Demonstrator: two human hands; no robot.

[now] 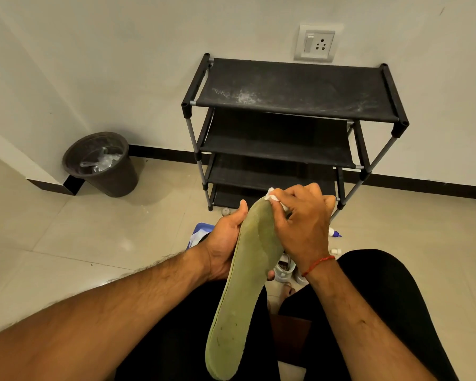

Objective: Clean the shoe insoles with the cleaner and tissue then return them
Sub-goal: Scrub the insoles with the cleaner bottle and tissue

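A long green insole [245, 284] stands tilted in front of me, toe end up and heel end over my lap. My left hand [226, 240] grips its left edge near the middle, thumb on the front. My right hand [302, 218] pinches a white tissue [274, 199] and presses it against the insole's toe end. A white cleaner bottle with a blue tip [334, 233] lies on the floor just right of my right hand. A white shoe [285, 268] sits on the floor behind the insole, mostly hidden.
A black four-tier shoe rack [294, 105] stands against the wall ahead, its shelves bare. A dark bin [102, 163] with clear plastic inside sits at the left corner. A blue object [199, 232] lies on the tiled floor behind my left hand. A small white cap [335, 251] lies nearby.
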